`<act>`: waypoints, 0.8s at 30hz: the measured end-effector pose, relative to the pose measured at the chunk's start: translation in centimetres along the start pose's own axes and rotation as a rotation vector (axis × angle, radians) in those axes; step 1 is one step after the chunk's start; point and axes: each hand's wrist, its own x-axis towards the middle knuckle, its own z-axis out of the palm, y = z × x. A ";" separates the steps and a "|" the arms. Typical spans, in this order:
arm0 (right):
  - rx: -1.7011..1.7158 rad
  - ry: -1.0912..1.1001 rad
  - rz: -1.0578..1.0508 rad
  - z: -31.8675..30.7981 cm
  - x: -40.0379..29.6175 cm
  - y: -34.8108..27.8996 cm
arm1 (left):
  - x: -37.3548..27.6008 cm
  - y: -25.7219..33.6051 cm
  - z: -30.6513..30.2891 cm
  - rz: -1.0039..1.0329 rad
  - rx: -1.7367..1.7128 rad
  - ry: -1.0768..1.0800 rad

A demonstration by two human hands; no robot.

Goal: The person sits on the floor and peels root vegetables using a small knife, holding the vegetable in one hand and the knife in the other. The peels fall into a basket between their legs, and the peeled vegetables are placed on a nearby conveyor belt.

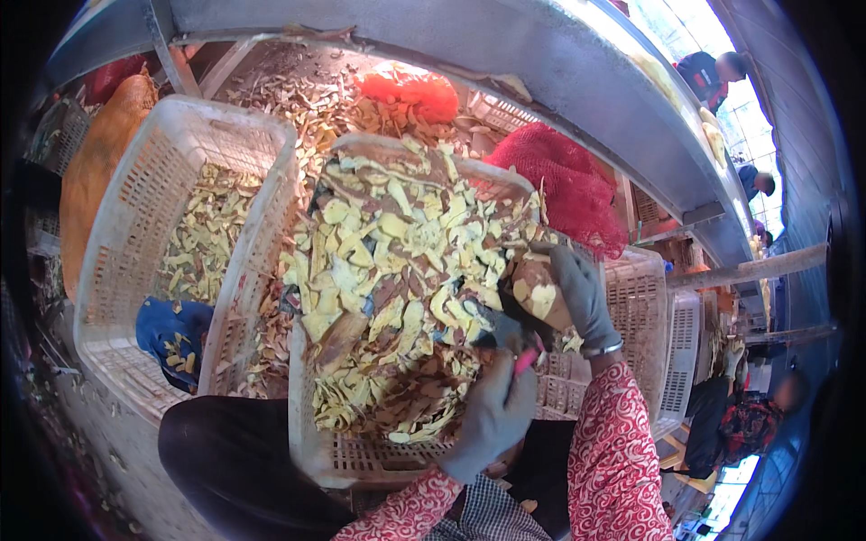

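Note:
My gloved right hand (pixel 583 297) holds a large brown tuber (pixel 544 294) with pale cut patches, above the right side of a plastic crate (pixel 318 466). Below and to its left, my gloved left hand (pixel 494 412) is closed on the pink handle (pixel 526 360) of a hand tool. The tool's working end is blurred near the tuber and cannot be made out. Pale yellow and brown peelings (pixel 399 250) heap up in the crate, over its far rim. Both hands wear grey gloves; a metal band circles the right wrist.
A second crate (pixel 95 270) at left holds peelings and a blue cloth (pixel 169 331). Behind stand an orange mesh sack (pixel 101 169), a red mesh bag (pixel 568 182) and an orange plastic bag (pixel 413 91), under a long metal bench (pixel 541 61). More crates (pixel 636 318) and several people are at right.

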 end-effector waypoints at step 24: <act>0.087 -0.257 0.135 -1.0 -5.2 -1.3 | 0.4 3.8 -8.9 -0.218 0.212 -0.040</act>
